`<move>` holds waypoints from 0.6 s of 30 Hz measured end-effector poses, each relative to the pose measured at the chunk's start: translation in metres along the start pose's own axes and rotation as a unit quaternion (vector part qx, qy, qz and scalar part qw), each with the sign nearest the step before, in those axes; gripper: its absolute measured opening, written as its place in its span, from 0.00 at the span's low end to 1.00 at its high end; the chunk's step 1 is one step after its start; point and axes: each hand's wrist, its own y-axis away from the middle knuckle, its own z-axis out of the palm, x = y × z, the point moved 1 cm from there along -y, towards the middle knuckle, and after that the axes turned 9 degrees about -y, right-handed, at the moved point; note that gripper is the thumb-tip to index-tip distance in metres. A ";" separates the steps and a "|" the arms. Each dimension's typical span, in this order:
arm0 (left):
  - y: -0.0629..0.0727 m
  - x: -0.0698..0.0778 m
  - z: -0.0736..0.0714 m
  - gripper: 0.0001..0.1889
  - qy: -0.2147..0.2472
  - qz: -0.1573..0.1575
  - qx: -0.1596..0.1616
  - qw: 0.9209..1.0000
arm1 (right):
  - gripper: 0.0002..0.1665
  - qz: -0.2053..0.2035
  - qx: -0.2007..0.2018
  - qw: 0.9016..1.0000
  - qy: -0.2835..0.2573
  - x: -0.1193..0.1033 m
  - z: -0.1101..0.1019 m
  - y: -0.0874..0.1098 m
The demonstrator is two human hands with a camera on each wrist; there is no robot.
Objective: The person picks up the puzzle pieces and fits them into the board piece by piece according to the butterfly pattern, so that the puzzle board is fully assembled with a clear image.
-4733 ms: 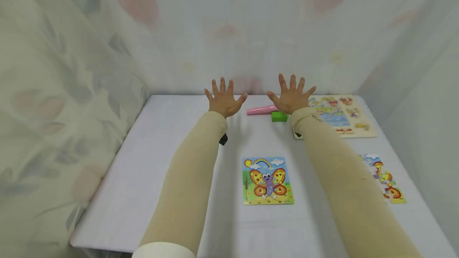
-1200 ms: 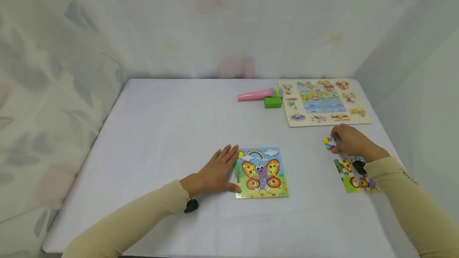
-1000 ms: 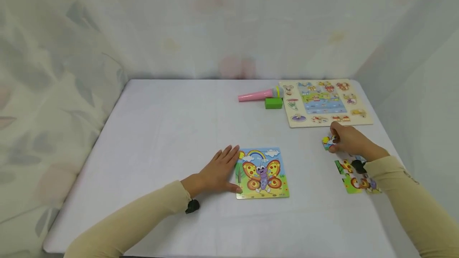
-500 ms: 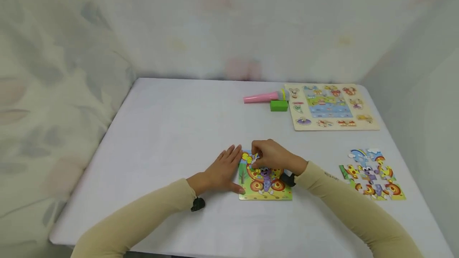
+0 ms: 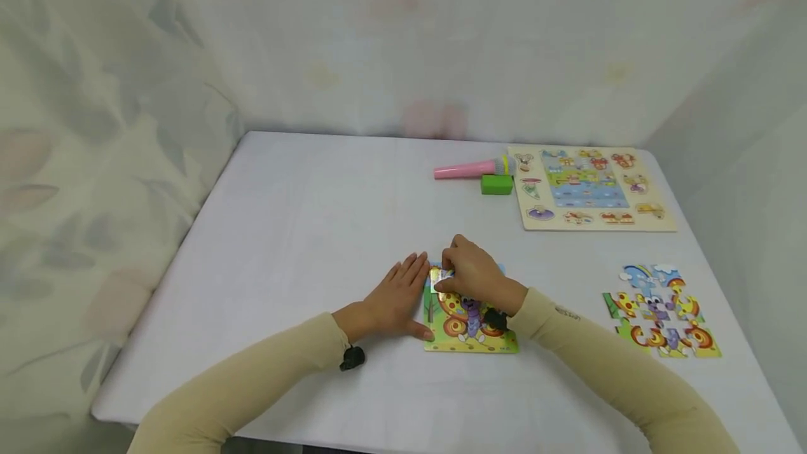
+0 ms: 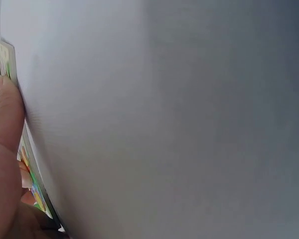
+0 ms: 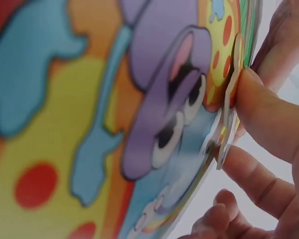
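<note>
White table [image 5: 315, 216]: butterfly board [image 5: 472, 337] flat, top edge toward back cloth [image 5: 353, 40].

The table [image 5: 302, 230] bears a butterfly board [image 5: 464, 331], jigsaw pieces [image 5: 657, 308], puzzle board [image 5: 592, 189], block [image 5: 497, 185] and microphone [image 5: 466, 170].

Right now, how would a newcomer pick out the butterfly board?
On the white table, find the left hand and right hand close together. The bright square panel there is the butterfly board. It is a single board; the similar butterfly to its right is spread across loose puzzle pieces.
</note>
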 end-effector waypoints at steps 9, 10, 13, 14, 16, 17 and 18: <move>-0.013 0.010 -0.002 0.65 -0.003 0.023 0.010 1.000 | 0.25 0.090 -0.014 0.996 0.011 0.009 -0.008 0.000; -0.014 0.011 -0.002 0.65 -0.003 0.026 0.009 1.000 | 0.25 0.100 -0.015 0.995 0.006 0.011 -0.009 0.000; -0.018 0.014 -0.001 0.65 -0.006 0.033 0.011 0.999 | 0.24 0.124 -0.013 0.992 -0.008 0.015 -0.011 0.000; -0.020 0.015 -0.001 0.64 -0.004 0.035 0.011 0.999 | 0.23 0.130 -0.011 0.991 -0.010 0.016 -0.011 0.000; -0.023 0.017 0.000 0.64 -0.002 0.040 0.012 0.999 | 0.22 0.136 -0.007 0.991 -0.008 0.019 -0.012 0.000; -0.024 0.018 0.000 0.64 0.000 0.041 0.012 0.999 | 0.22 0.138 -0.003 0.990 -0.008 0.021 -0.013 0.000; -0.025 0.018 0.001 0.64 0.004 0.043 0.012 0.999 | 0.21 0.139 -0.001 0.990 -0.005 0.023 -0.013 -0.001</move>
